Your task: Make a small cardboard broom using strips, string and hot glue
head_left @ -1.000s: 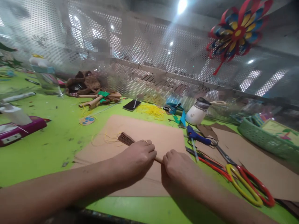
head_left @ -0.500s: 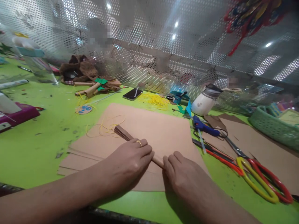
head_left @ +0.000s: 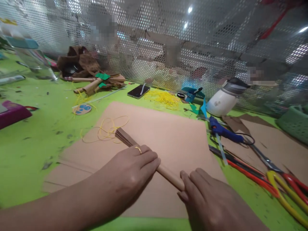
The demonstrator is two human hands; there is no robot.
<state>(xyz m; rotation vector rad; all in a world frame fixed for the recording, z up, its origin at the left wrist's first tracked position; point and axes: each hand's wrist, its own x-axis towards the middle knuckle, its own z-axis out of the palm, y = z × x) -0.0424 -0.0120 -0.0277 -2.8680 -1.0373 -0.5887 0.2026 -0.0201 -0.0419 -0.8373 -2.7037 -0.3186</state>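
Observation:
A brown paper roll (head_left: pixel 169 177) lies slantwise over a stack of brown paper sheets (head_left: pixel 166 128). Its far-left end fans out in layered pleats, while the near-right part is a smooth narrow tube. My left hand (head_left: pixel 132 170), a gold ring on one finger, is closed over the roll's middle. Around the near-right end, the fingers of my right hand (head_left: pixel 209 195) are curled; the tip itself is hidden under them. Bare tube shows between the two hands. Loops of thin yellow string (head_left: pixel 102 130) lie on the sheets beside the pleated end.
On the green table (head_left: pixel 29 150), scissors (head_left: pixel 271 166) and a blue glue gun (head_left: pixel 225 131) lie at right. Behind are a white bottle (head_left: pixel 221 101), a phone (head_left: pixel 138 91), yellow shreds (head_left: pixel 163 99) and paper rolls with green tape (head_left: pixel 92 86). A perforated metal panel (head_left: pixel 154 48) rises at the back.
My right hand has moved right and nearer along the paper roll, so more tube shows between my hands. My left hand stays on the roll. The view has shifted slightly.

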